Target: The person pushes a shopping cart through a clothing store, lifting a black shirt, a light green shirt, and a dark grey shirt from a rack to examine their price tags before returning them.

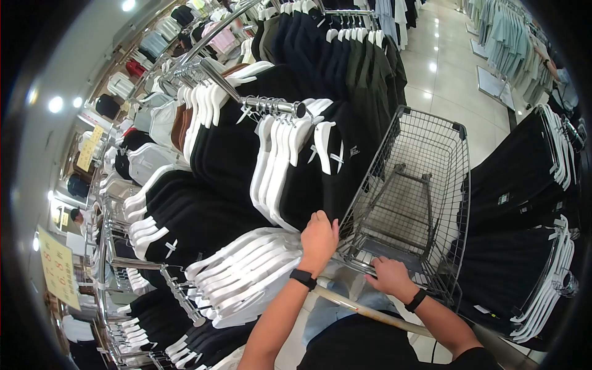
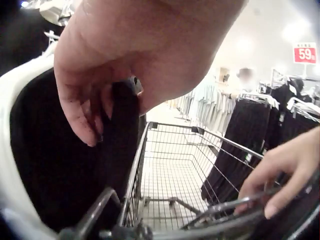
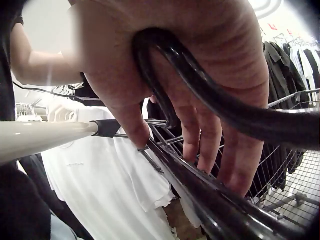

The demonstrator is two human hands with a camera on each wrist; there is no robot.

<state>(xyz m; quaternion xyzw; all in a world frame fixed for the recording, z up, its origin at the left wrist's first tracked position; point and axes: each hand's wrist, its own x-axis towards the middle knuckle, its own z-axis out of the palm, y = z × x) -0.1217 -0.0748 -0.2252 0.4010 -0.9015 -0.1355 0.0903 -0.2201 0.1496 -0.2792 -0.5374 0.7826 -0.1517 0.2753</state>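
Ahead and left, my left hand [image 1: 320, 243] is at the edge of a black shirt [image 1: 308, 194] on a white hanger. In the left wrist view its thumb and fingers pinch a fold of the black cloth [image 2: 122, 130]. My right hand [image 1: 394, 277] is at the near end of a grey wire shopping cart [image 1: 402, 110]. The right wrist view shows its thumb and fingers on either side of a dark metal bar [image 3: 200, 192], with another bent dark bar [image 3: 235, 117] crossing the palm. The pale push handle [image 1: 357, 308] runs in front of my body.
White shirts on hangers [image 1: 246, 265] hang close by on the left, below the black ones. A metal rack arm [image 1: 271, 106] juts out above. On the right, dark trousers [image 1: 512, 179] hang beside the cart. Tiled floor [image 1: 425, 68] stretches ahead. Yellow price signs [image 1: 58, 268] stand at left.
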